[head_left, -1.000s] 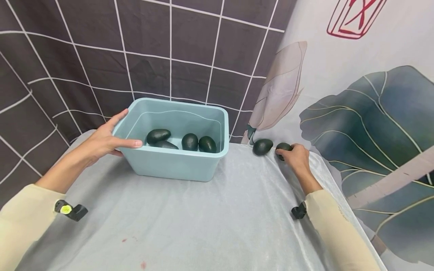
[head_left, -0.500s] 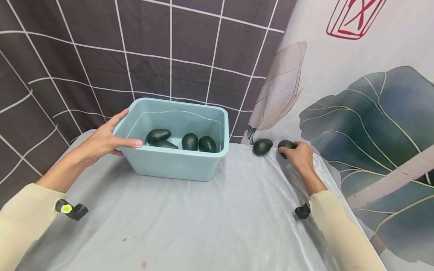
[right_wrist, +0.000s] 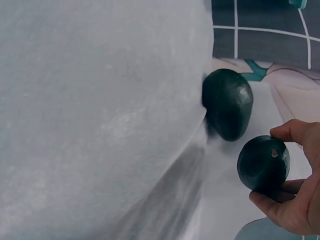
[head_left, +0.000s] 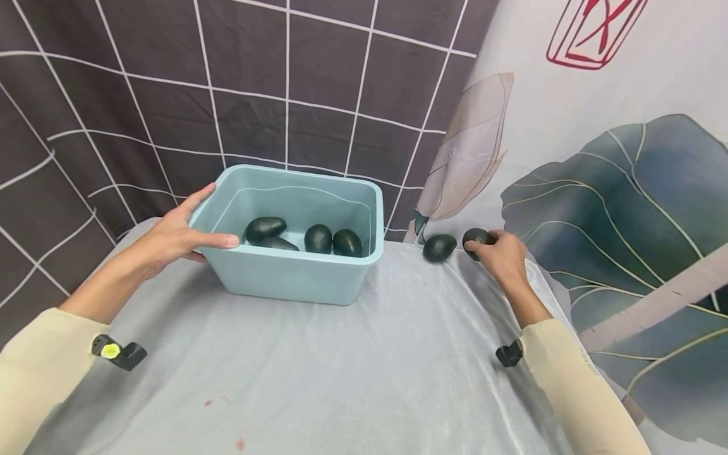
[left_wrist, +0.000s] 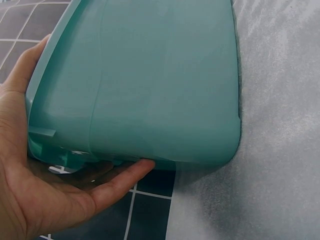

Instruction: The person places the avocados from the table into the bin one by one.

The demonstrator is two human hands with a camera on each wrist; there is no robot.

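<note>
A light-blue plastic bin (head_left: pixel 290 278) stands on the cloth-covered table, with several dark avocados (head_left: pixel 319 239) lying inside. My left hand (head_left: pixel 173 234) holds its left end, thumb along the front rim and a finger reaching up the left rim. In the left wrist view, fingers (left_wrist: pixel 120 185) lie against the bin's wall (left_wrist: pixel 165 80). At the table's far right, my right hand (head_left: pixel 505 256) pinches a dark avocado (head_left: pixel 476 242) between thumb and fingers; the right wrist view shows the stem end of this avocado (right_wrist: pixel 264 162). Another avocado (head_left: pixel 439 248) lies just left of it.
Pale grey cloth (head_left: pixel 341 373) covers the table, wrinkled on the right. A dark curtain with white grid lines (head_left: pixel 324 82) hangs behind the bin. On the right hangs a white curtain with large leaf prints (head_left: pixel 614 202).
My right hand has shifted slightly to the right and up, and the avocado in its grip has risen a little. My left hand and the bin have stayed in place.
</note>
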